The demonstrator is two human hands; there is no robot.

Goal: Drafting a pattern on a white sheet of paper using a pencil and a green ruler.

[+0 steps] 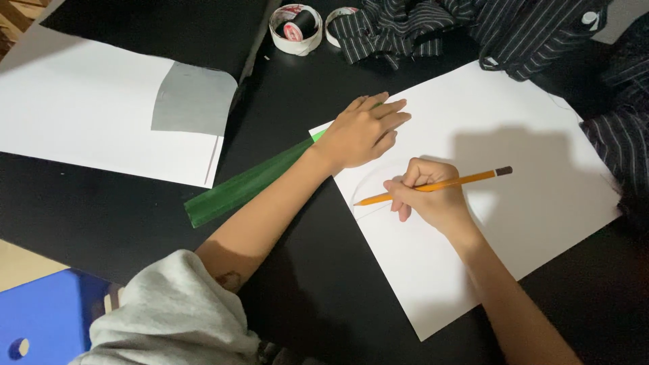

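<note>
The right hand has its fingers clamped on a yellow pencil, tip on white paper. The left hand, fingers together and flat, presses a green ruler just beyond the pencil tip.

A sewing workroom: striped fabric, thread spool, pattern paper.

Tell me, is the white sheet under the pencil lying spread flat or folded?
Spread flat: the white sheet lies open on the black table, no crease showing, with the left hand pressing it.
</note>
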